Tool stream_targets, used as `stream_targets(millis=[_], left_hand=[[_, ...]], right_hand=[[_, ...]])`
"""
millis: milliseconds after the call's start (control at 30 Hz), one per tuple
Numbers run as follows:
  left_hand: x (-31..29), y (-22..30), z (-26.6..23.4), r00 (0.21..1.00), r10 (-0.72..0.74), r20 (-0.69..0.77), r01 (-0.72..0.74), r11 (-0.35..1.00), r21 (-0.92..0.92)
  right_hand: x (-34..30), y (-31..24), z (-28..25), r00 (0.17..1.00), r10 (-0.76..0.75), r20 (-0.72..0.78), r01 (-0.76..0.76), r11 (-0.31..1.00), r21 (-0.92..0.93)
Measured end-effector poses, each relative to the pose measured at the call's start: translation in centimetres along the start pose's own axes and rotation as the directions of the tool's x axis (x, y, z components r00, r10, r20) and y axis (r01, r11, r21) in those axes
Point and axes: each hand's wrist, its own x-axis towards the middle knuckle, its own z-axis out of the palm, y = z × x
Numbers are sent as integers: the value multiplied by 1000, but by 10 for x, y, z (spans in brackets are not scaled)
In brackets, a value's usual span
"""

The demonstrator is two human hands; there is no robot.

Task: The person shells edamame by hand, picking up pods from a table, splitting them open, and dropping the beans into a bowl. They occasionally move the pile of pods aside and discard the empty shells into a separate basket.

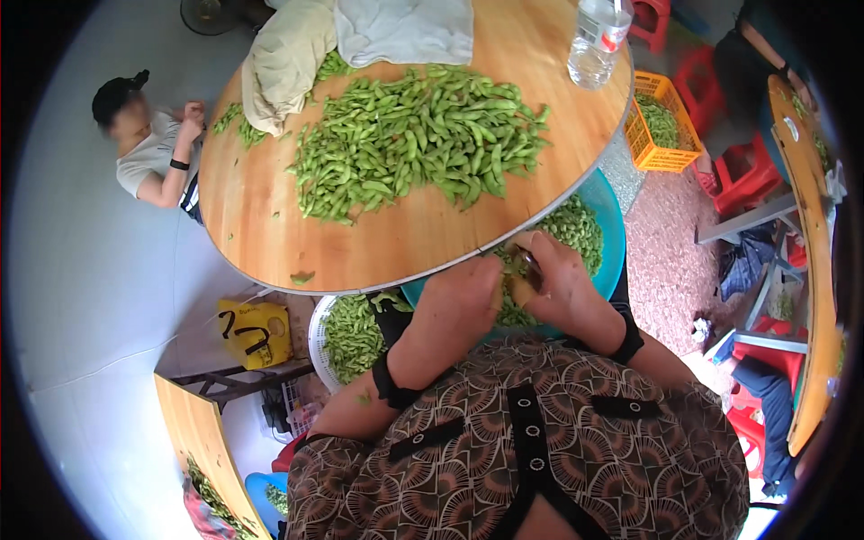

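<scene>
Over a turquoise basin (615, 202), my two hands meet just below the round table's near edge. My left hand (450, 306) is closed, its fingertips pinched around a green soybean pod (510, 264). My right hand (565, 290) is closed around a small dark metal tool (529, 262); fingers cover most of it, so its exact kind is unclear. Shorter green pods (576, 232) fill the basin beneath my hands. Beyond them, a broad heap of soybean pods (414, 139) lies on the wooden table (261, 211).
A white basket (317, 337) of pods stands left of my hands. On the table are a cloth (405, 31), a beige sack (286, 67) and a water bottle (596, 45). An orange crate (670, 160) and red stools (754, 175) stand right. A person (153, 148) is at left.
</scene>
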Motion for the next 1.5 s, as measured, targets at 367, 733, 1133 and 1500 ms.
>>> stream_targets(millis=[367,733,1133,1500], left_hand=[[-2,8,-4,997,-27,75,29,999,-17],[51,-69,-92,977,-136,-162,183,927,327],[106,-91,-59,971,-63,-229,167,865,473],[33,-11,-34,993,-114,-11,101,912,-399]], right_hand=[[0,20,16,988,-148,-42,137,970,-200],[-23,67,22,935,-5,355,104,960,-260],[3,11,-9,971,127,202,-162,973,167],[29,-22,-9,936,245,251,-351,639,684]])
